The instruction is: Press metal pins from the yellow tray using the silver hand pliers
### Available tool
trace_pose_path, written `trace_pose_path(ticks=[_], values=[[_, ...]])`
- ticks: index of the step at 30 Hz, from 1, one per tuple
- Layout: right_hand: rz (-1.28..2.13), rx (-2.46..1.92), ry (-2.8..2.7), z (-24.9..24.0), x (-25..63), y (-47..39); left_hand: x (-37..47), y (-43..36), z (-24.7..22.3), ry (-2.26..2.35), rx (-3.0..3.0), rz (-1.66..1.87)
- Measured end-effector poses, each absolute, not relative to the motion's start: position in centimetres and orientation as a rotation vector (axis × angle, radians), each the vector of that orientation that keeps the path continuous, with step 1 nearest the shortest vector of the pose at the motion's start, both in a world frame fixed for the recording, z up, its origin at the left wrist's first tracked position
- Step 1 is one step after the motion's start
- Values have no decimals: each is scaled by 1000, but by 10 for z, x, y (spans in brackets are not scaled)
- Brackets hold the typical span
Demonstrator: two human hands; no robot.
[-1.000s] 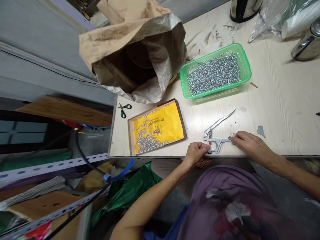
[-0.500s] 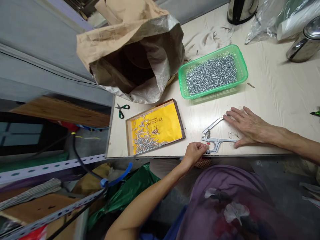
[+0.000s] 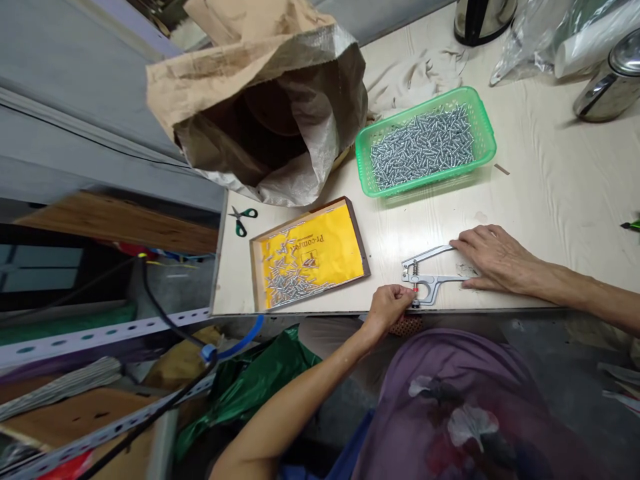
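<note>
On the table near its front edge lies a silver hand press plier (image 3: 436, 281), with a small spring and a red bit by its jaw. My right hand (image 3: 497, 259) is around the ends of its two handles, thumb on the lower one and fingers on the upper one. The handles still stand apart. At the jaw end, my left hand (image 3: 389, 308) is closed in a pinch beside the red bit; what lies between its fingertips is too small to make out. Left of it, a shallow box (image 3: 367, 263) with a yellow lining holds many small metal pieces.
A green plastic basket (image 3: 489, 143) full of small ribbed metal pieces stands behind the plier. A large open paper sack (image 3: 215, 80) is at the back left. Green-handled scissors (image 3: 241, 221) lie near the left edge. A metal jug (image 3: 607, 87) stands at far right.
My right hand's fingers have come down and drawn in, and the plier's upper handle has dropped slightly toward the lower one. My left hand stays at the jaw.
</note>
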State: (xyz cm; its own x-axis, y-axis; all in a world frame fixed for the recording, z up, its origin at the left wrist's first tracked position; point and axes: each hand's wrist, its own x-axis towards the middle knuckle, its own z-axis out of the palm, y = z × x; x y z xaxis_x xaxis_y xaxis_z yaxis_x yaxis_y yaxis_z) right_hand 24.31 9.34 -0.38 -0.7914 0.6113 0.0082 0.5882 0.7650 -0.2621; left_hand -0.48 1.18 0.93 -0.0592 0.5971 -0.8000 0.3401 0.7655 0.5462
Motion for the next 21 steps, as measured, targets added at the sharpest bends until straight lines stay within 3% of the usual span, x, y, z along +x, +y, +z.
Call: trace_pose_path(ticks=[6,12,21], values=[[342,-989,-2882,-1,242,85,-4,-2,13,1810,1479,342],[344,-1027,-2903,6,238,83,31,20,0,1476,2335,369],[350,-1110,-2851,7,242,81,40,56,-14,1299,2441,80]])
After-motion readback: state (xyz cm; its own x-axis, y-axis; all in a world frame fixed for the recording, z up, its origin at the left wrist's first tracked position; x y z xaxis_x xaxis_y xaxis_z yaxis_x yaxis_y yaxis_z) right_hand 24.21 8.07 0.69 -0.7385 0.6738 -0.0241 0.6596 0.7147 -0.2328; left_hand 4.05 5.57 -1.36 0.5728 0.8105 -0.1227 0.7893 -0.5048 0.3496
